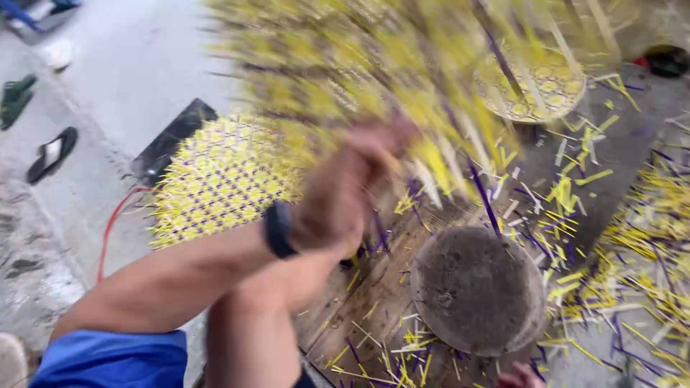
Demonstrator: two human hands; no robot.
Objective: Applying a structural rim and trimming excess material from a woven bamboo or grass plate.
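My left hand [348, 190], with a black band on its wrist, is closed around the lower edge of a large woven piece of yellow and purple strips [338, 65]. The piece is lifted in front of me and heavily blurred by motion. My right forearm rises from the bottom edge, and my right hand [316, 269] is mostly hidden beneath the left wrist, so its grip does not show. A flat yellow and purple woven panel [219, 179] lies just left of the hands. To the right, a round grey dome-shaped block [478, 287] sits on a wooden board [374, 294].
A small round woven basket [535, 86] stands at the back right. Cut yellow and purple strips [640, 251] litter the floor on the right. A black sandal [50, 154], a green sandal [14, 97] and a red cable [108, 230] lie on the left.
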